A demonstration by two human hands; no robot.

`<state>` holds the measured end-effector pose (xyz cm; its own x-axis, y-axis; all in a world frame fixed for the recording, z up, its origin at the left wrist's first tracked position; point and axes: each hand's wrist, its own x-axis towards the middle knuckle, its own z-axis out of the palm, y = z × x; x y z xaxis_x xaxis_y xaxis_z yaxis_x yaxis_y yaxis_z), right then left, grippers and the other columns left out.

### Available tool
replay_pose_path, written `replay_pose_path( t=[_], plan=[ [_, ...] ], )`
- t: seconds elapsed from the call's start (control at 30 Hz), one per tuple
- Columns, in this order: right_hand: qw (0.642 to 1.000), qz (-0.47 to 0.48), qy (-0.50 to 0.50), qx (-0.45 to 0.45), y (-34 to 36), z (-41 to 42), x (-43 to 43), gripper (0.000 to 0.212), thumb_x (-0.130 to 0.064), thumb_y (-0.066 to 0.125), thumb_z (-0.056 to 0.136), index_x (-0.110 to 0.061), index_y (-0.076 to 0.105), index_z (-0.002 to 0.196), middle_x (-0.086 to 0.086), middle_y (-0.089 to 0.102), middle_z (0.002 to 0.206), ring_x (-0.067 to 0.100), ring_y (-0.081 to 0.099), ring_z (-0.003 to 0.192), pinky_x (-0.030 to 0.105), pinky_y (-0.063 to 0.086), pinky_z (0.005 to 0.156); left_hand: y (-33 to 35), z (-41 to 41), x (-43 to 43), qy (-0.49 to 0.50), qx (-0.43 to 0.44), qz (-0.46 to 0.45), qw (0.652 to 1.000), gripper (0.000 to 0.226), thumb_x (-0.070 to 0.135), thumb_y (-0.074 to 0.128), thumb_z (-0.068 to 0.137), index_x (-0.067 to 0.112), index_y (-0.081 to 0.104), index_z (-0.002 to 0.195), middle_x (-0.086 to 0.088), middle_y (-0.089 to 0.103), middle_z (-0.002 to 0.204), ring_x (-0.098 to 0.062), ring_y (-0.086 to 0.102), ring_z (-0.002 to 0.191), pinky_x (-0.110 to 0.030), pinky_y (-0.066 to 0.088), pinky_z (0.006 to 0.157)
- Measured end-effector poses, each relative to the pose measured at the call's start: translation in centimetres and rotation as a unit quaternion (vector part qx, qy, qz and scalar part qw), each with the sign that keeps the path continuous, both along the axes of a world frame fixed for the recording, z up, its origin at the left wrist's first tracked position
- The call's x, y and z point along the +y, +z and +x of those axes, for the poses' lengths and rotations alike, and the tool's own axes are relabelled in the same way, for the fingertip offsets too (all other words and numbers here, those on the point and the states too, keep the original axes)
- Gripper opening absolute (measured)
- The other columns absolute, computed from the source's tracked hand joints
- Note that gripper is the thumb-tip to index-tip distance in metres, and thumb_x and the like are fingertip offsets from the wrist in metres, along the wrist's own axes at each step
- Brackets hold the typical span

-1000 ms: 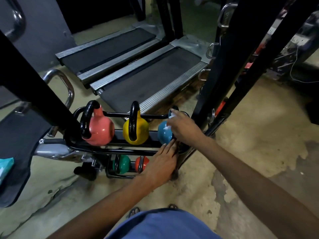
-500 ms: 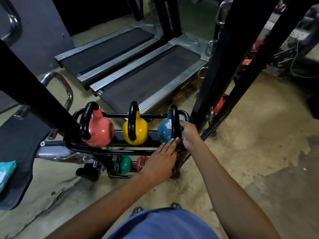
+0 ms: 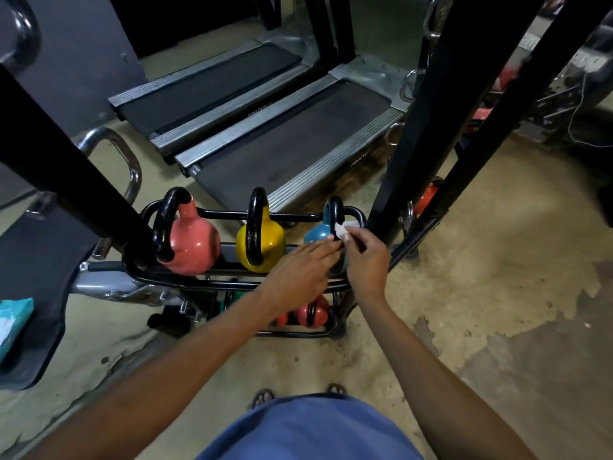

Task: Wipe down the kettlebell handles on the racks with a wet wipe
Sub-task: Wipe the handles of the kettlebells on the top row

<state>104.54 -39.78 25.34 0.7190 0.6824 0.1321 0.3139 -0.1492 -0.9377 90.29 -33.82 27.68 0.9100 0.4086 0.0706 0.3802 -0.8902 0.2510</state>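
The rack (image 3: pixel 298 214) has three kettlebells (image 3: pixel 265 242) up top and smaller ones (image 3: pixel 313 313) underneath. Two treadmills (image 3: pixel 285 151) sit right behind, wipes pack (image 3: pixel 13 322) far left.

Dim indoor light. Small glare spots on the pink kettlebell (image 3: pixel 194 242) and the yellow kettlebell (image 3: pixel 267 240) right of it. Far behind it, deep shadow. Wide-angle bending at edges; mild softness throughout

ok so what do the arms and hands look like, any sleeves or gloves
Both forearms are bare, with no sleeves in view. The left hand and right hand wear no gloves, and no watch or ring shows.
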Motion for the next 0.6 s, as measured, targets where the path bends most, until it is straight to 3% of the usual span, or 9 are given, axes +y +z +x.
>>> replay_pose_path(
  t=[0.1,0.17,0.23,0.33,0.47,0.6],
  plan=[
    [0.998,-0.006,0.031,-0.055,0.3,1.4,1.3,0.023,-0.016,0.064,0.099,-0.017,0.074,0.12,-0.01,0.074,0.111,-0.003,0.066,0.101,0.028,0.054,0.097,0.0,0.1,2.8,0.037,-0.04,-0.023,0.998,0.056,0.012,0.05,0.099,0.019,0.038,0.153,0.004,0.028,0.163,-0.016,0.038,0.143,-0.035,0.045,0.109],
    [0.985,-0.005,0.094,-0.142,-0.3,1.4,0.3,0.031,-0.009,0.063,0.099,-0.013,0.07,0.129,-0.005,0.07,0.128,0.003,0.062,0.119,0.029,0.049,0.108,0.0,0.6,4.8,0.049,-0.063,-0.058,0.995,0.059,0.002,0.048,0.096,0.017,0.039,0.153,0.004,0.028,0.163,-0.015,0.037,0.145,-0.033,0.043,0.111],
    [0.947,-0.008,0.168,-0.275,-1.9,1.3,-1.6,0.041,-0.001,0.061,0.098,-0.008,0.063,0.138,0.003,0.057,0.148,0.012,0.047,0.142,0.031,0.038,0.119,0.5,1.7,6.5,0.056,-0.062,-0.092,0.992,0.064,-0.006,0.044,0.094,0.017,0.039,0.154,0.002,0.029,0.163,-0.012,0.03,0.148,-0.031,0.033,0.118],
    [0.854,0.001,0.249,-0.457,-3.1,2.6,-2.3,0.036,-0.005,0.064,0.098,-0.004,0.064,0.134,0.011,0.051,0.153,0.023,0.035,0.151,0.042,0.036,0.121,1.2,3.7,8.3,0.036,-0.02,-0.087,0.995,0.058,-0.002,0.045,0.096,0.02,0.045,0.15,0.002,0.038,0.159,-0.016,0.037,0.145,-0.038,0.035,0.117],
    [0.704,-0.098,0.296,-0.638,-1.2,3.3,0.6,0.028,-0.021,0.072,0.088,-0.009,0.073,0.114,0.014,0.065,0.128,0.036,0.045,0.14,0.058,0.023,0.122,2.9,5.4,9.2,0.027,0.036,-0.038,0.998,0.044,0.009,0.045,0.1,0.024,0.059,0.139,0.003,0.055,0.147,-0.02,0.055,0.129,-0.036,0.045,0.107],
    [0.608,-0.131,0.35,-0.7,-1.8,2.3,1.2,0.019,-0.012,0.069,0.086,-0.005,0.074,0.103,0.014,0.067,0.086,0.04,0.06,0.112,0.067,0.015,0.12,4.2,6.0,9.1,-0.002,0.108,0.045,0.993,0.039,0.012,0.05,0.099,0.022,0.061,0.135,0.003,0.059,0.14,-0.023,0.057,0.124,-0.04,0.051,0.097]
  ],
)
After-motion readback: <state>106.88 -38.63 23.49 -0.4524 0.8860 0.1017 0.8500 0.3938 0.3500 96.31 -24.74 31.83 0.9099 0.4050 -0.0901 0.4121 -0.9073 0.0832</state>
